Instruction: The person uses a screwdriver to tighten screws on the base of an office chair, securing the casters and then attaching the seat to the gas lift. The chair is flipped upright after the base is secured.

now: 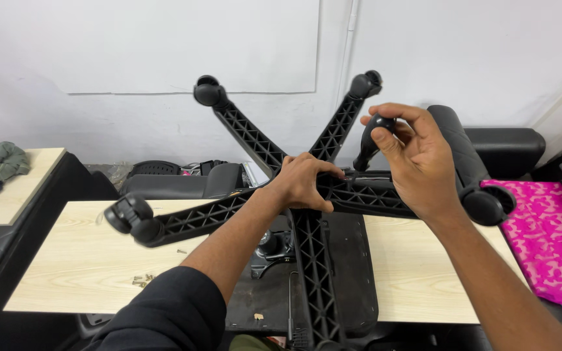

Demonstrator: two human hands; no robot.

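Our left hand clamps down on the hub of the black five-arm chair base, whose ribbed spokes fan out from under our palm. Our right hand, just beside and slightly above the hub, pinches a black caster between thumb and fingertips. The wooden table lies below both.

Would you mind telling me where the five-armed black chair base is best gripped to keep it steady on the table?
Probably at the central hub, from above, where the left hand grips: all ribbed arms meet there, so one grip controls the whole chair base. The arm tips carry casters, likely free to swivel. The right hand holds a loose caster.
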